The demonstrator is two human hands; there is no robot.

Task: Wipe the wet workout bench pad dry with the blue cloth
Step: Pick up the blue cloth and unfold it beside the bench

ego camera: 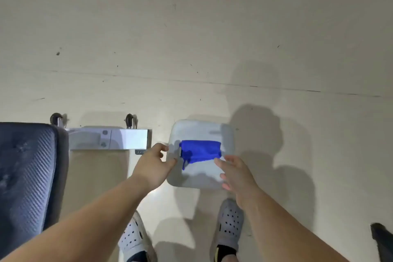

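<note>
Blue cloth (200,151) lies on a pale stool (197,128), right of the dark bench pad (27,166). Right hand (238,176) reaches it, fingers relaxed, probably to pick it up. Left hand (153,166) curls at the stool's edge; grip unclear.

1. Bare floor (191,49) beyond and right of the white box (226,134) lies open.
2. Left of the box, the white metal frame (127,139) stands near; the left hand (153,166) fills the gap between.
3. The dark bench pad (27,166) blocks the far left.
4. Two shoes (230,225) stand on the near side of the box.
</note>
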